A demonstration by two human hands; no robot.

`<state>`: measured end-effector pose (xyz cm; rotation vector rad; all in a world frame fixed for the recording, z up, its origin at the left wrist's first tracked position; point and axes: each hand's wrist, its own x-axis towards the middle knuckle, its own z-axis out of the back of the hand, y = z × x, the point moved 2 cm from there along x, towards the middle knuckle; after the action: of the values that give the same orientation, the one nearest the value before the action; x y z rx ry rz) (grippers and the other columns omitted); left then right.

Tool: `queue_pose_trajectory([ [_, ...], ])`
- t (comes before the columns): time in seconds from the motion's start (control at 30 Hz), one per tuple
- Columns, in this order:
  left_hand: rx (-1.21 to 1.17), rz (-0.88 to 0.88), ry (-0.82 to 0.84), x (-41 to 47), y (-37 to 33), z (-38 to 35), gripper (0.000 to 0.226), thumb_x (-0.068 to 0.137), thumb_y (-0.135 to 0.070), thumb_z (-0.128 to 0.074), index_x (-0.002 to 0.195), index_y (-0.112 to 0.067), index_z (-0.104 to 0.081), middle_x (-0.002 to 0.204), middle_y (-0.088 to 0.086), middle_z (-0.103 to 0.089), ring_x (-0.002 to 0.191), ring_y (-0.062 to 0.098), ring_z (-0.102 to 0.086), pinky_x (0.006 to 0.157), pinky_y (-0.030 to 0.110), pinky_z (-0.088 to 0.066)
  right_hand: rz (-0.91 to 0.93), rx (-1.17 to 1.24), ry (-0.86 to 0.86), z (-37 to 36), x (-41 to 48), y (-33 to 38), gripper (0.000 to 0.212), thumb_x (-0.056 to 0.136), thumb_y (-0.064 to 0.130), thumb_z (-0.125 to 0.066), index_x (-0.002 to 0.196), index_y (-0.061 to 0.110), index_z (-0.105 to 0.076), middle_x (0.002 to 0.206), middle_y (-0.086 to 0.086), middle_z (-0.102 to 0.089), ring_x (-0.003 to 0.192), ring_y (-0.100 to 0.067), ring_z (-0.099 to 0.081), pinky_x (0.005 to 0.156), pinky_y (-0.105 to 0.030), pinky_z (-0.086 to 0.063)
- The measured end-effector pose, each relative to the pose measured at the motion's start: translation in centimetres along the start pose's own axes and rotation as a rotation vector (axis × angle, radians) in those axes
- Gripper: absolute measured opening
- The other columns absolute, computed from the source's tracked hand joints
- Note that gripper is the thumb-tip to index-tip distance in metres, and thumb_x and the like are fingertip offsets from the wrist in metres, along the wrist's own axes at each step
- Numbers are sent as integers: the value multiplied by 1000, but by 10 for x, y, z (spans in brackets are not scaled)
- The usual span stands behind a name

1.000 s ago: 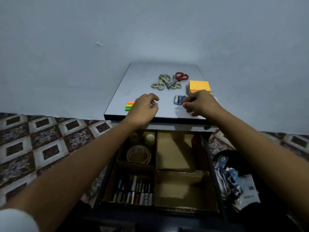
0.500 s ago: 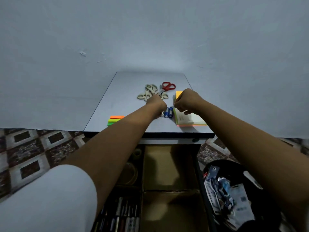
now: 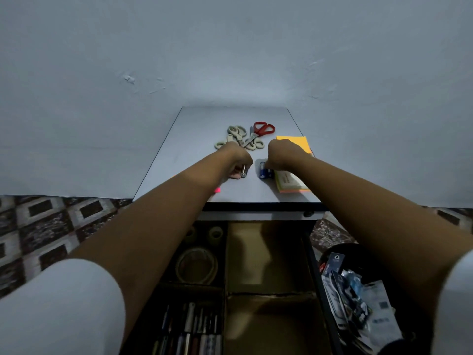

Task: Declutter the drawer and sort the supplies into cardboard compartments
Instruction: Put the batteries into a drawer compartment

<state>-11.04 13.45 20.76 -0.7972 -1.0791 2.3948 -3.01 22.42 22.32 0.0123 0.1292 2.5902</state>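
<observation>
Reporter: Left hand (image 3: 236, 160) has pulled a silver battery (image 3: 243, 171) aside, fingers curled round it; right hand (image 3: 281, 155) pinches blue batteries (image 3: 265, 172) near the front edge of the tabletop (image 3: 194, 149).
Editor: Best gathered together, then dropped into one cardboard compartment (image 3: 263, 252).

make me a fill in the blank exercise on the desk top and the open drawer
1. Beside the cream scissors lie scissors with ____ handles.
2. The right hand pinches batteries that are ____ in colour.
3. The left hand pinches a silver battery just ____ of those.
4. In the drawer, the pens lie in front of the ____ rolls.
Missing: red, blue, left, tape.
</observation>
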Motion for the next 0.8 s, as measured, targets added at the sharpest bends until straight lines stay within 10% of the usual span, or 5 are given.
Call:
queue_pose_trajectory([
  [0.37, -35, 59, 76, -1, 2, 5, 25, 92, -3, -52, 68, -6, -45, 67, 7, -47, 56, 12, -43, 49, 18, -41, -114, 73, -12, -15, 15, 4, 22, 84, 23, -62, 94, 8, -49, 114, -20, -55, 109, -37, -51, 83, -37, -41],
  [0.63, 26, 52, 13, 4, -1, 2, 21, 86, -5, -61, 73, -5, -44, 75, 12, -52, 66, 19, -49, 69, 28, -47, -145, 361, -61, 4, 7, 0, 36, 80, 18, -64, 60, 10, -36, 64, -5, -41, 79, -26, -47, 49, -27, -28],
  [0.8, 205, -48, -66, 2, -9, -8, 37, 80, -24, -74, 75, -6, -42, 62, 10, -46, 53, 20, -46, 49, 27, -41, -144, 444, -100, 9, 0, -5, 38, 80, 15, -63, 57, 11, -34, 58, -3, -38, 72, -24, -43, 47, -25, -25],
])
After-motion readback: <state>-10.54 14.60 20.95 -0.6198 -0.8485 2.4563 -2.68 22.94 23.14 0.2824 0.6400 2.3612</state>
